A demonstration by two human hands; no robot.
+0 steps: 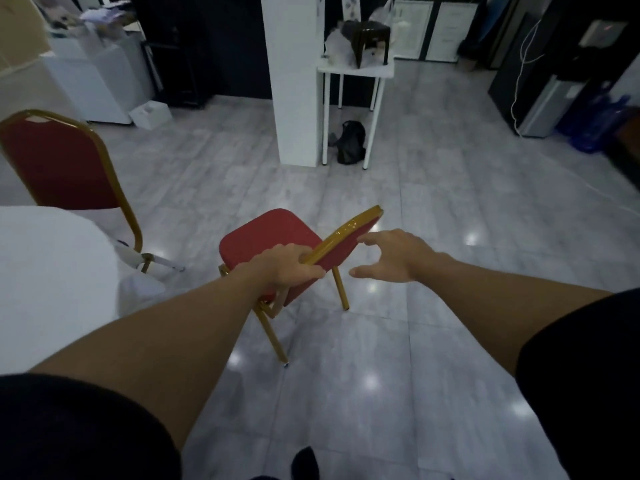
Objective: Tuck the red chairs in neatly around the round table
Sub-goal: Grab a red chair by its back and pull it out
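Note:
A red chair (266, 237) with a gold frame stands on the floor in front of me, its backrest toward me. My left hand (287, 268) grips the left end of the backrest's gold top rail. My right hand (391, 254) hovers open just right of the backrest, fingers spread, fingertips near the rail. A second red chair (59, 164) stands at the left, its seat hidden behind the round table (45, 271), which is draped in white cloth.
A white pillar (294, 81) rises straight ahead, with a small white side table (356, 69) beside it and a black bag (351, 142) underneath. White cabinets line the back left. A water dispenser and blue bottles (599, 123) stand at the right. Glossy grey tile floor lies all around.

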